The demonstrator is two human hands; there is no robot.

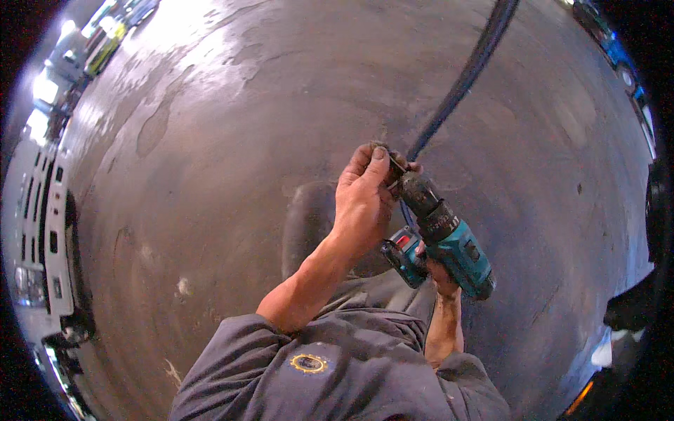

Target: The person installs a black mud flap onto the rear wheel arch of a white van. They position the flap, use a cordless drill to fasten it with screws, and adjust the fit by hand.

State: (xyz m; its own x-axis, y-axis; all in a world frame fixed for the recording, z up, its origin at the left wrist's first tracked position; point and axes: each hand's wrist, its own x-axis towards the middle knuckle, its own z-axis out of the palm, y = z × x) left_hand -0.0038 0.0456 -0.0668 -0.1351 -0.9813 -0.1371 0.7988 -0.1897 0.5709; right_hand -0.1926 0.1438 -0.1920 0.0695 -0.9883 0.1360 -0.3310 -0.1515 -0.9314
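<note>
A teal and black cordless drill [460,254] is in my right hand [441,276], whose fingers wrap its grip. Its battery [403,258] sticks out to the left, below my left wrist. The drill's dark chuck [420,193] points up and to the left. My left hand [364,188] is closed at the chuck's front end, thumb pressed against the fingers. A small dark piece shows between them, too small and dark to name. Just beyond the fingers runs a thick dark hose [463,81], slanting up to the top edge; its lower end passes behind my hand and the drill.
Beneath me lies a stained grey concrete floor [210,175]. A white truck front [56,245] stands at the left rim. Other vehicles show along the upper left and at the upper right, where one is blue [621,56]. Dark shapes line the right rim.
</note>
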